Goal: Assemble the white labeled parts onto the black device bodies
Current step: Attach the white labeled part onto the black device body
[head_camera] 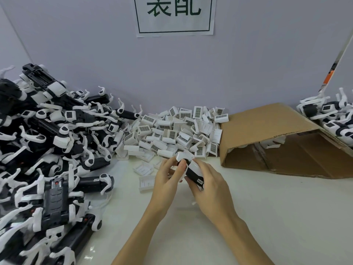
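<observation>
A black device body (193, 175) with a small white sticker sits between both hands at the table's middle. My right hand (208, 186) grips it from the right. My left hand (168, 176) holds its upper end, thumb pressing near a white labeled part (184, 155) seated at the top of the body. Behind the hands lies a heap of white labeled parts (172, 131) with barcode stickers. A large pile of black device bodies (47, 146) with white arms fills the left side.
An open cardboard box (277, 142) lies on its side at the right, against the wall. More black-and-white devices (328, 113) are stacked at the far right. A few loose white parts (145, 175) lie just left of my hands. A paper sign (174, 15) hangs on the wall.
</observation>
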### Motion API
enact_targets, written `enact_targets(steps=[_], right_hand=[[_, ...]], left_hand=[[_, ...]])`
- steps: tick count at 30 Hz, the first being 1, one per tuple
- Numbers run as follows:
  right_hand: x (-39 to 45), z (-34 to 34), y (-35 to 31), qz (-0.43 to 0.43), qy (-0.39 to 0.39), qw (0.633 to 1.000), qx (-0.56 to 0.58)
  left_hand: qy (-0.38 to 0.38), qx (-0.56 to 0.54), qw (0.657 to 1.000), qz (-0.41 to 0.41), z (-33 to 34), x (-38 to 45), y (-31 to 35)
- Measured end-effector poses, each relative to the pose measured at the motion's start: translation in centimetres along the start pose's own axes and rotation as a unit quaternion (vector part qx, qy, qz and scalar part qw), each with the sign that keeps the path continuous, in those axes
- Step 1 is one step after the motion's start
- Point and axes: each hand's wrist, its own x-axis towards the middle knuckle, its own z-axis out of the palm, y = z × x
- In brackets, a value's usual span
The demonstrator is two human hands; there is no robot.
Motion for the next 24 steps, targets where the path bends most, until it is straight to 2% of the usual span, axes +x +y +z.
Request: enact_targets(steps=[9, 12, 15, 18, 20, 22, 24], right_hand=[[0.4, -0.2, -0.2, -0.015, 0.001, 1.0, 0.021], [0.9, -1.2, 0.2, 0.009, -0.067, 0.982, 0.176], [1.3, -2.7, 0.6, 0.061, -0.144, 0.928, 0.339], [1.5, -4.0, 1.7, 0.072, -0.172, 0.917, 0.353], [1.5, -4.3, 2.0, 0.067, -0.202, 0.909, 0.358], [1.6, -4.3, 2.0, 0.072, -0.174, 0.907, 0.377], [1.7, -3.8, 1.9, 0.04, -0.086, 0.946, 0.309]], left_hand=[[0.006, 0.005, 1.0, 0.007, 0.0, -0.2, 0.6], [-0.004, 0.003, 1.0, 0.006, -0.7, -0.1, 0.7], [-0.065, -0.014, 0.998, 0.016, -1.8, 0.4, 0.9], [-0.153, -0.014, 0.988, 0.026, -2.8, 0.4, 0.9], [-0.157, -0.001, 0.987, 0.028, -3.1, 0.4, 0.8], [-0.102, 0.048, 0.992, 0.06, -3.3, 0.5, 0.8], [-0.053, 0.112, 0.988, 0.095, -3.5, 0.5, 0.7]])
